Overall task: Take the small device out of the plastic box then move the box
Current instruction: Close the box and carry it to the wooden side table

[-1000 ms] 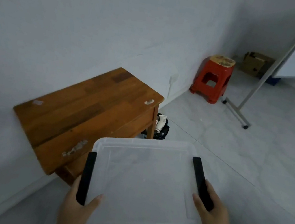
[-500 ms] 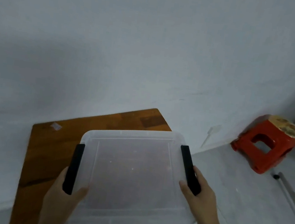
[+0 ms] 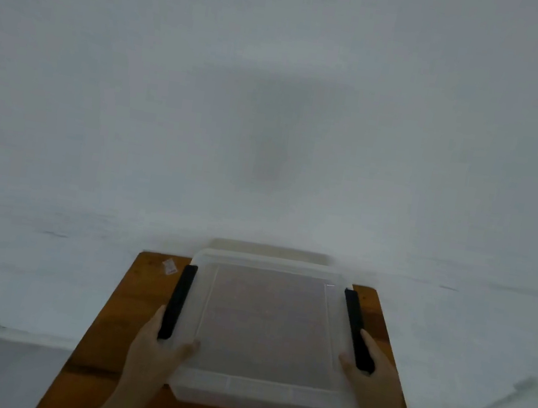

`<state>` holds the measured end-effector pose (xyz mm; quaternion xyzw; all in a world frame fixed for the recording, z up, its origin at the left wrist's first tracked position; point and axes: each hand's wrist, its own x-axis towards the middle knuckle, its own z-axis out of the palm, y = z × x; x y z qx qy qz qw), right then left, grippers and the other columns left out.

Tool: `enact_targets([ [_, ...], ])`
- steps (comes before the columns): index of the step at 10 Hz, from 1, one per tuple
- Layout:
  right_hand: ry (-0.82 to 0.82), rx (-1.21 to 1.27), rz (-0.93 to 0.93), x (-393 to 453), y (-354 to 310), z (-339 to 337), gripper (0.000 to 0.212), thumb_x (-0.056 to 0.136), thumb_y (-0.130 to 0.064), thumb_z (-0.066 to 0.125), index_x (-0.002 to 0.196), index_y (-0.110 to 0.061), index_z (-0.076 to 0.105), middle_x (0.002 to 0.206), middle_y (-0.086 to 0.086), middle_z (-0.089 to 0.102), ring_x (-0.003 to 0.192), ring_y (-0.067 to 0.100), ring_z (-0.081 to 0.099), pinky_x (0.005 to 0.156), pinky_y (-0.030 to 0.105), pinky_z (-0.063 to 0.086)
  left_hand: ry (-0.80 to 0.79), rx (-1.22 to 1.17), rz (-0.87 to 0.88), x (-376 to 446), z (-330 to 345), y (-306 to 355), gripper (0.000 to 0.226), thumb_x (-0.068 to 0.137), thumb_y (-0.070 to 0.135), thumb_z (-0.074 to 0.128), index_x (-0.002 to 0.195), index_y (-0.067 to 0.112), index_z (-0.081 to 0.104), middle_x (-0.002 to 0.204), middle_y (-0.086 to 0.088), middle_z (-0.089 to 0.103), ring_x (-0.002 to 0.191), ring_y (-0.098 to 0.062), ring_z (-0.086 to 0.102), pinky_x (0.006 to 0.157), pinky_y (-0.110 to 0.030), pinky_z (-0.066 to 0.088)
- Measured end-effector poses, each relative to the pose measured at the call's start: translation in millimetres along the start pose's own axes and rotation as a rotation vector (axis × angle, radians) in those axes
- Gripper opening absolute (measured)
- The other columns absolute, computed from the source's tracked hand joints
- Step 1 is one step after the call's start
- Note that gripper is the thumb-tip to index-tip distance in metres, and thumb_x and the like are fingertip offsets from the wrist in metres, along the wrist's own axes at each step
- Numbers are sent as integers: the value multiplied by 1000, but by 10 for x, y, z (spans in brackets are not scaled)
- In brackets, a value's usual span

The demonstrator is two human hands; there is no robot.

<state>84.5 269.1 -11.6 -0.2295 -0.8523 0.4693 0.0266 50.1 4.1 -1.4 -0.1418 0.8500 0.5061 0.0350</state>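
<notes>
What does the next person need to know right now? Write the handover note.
Left hand: gripping the left side of the plastic box, by the black latch.
Right hand: gripping the right side, by the other black latch.
The box, lid on, is over the wooden table, against the wall; whether it rests there is unclear.
No small device in view.
Left: let go once it is settled.

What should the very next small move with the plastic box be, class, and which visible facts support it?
Probably lower the plastic box the last bit onto the wooden table and let go. Both the left hand and right hand grip its black side latches, and it sits squarely over the tabletop near the wall.
</notes>
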Motion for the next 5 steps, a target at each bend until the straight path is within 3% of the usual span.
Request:
enact_targets([
  [1, -3, -20, -30, 356, -69, 3, 55, 84, -14, 57, 134, -6, 36, 138, 18, 46, 124, 33, 44, 101, 40, 39, 40, 40, -32, 239, 150, 104, 79, 68, 15, 74, 133, 1, 31, 130, -18, 47, 122, -33, 42, 99, -42, 38],
  [2, -4, -34, -53, 602, -162, 43, 51, 87, -15, 53, 134, -6, 36, 139, 18, 45, 124, 33, 44, 103, 41, 37, 57, 6, 18, 448, 193, 203, 65, 67, 13, 74, 123, 2, 43, 99, -3, 50, 100, -24, 49, 82, -35, 44],
  [4, 44, -36, -63, 704, -245, 141, 49, 85, -11, 54, 132, -5, 39, 137, 18, 48, 125, 32, 44, 105, 41, 35, 98, 14, 66, 695, 194, 179, 60, 68, 14, 73, 121, 4, 47, 99, -5, 52, 91, -22, 50, 73, -30, 45],
  [5, 40, -22, -44, 692, -247, 141, 49, 85, -12, 55, 131, -6, 40, 135, 17, 49, 124, 32, 45, 105, 41, 36, 100, -20, 75, 714, 202, 188, 47, 76, 14, 66, 119, 3, 49, 86, 0, 54, 82, -18, 50, 66, -24, 41],
])
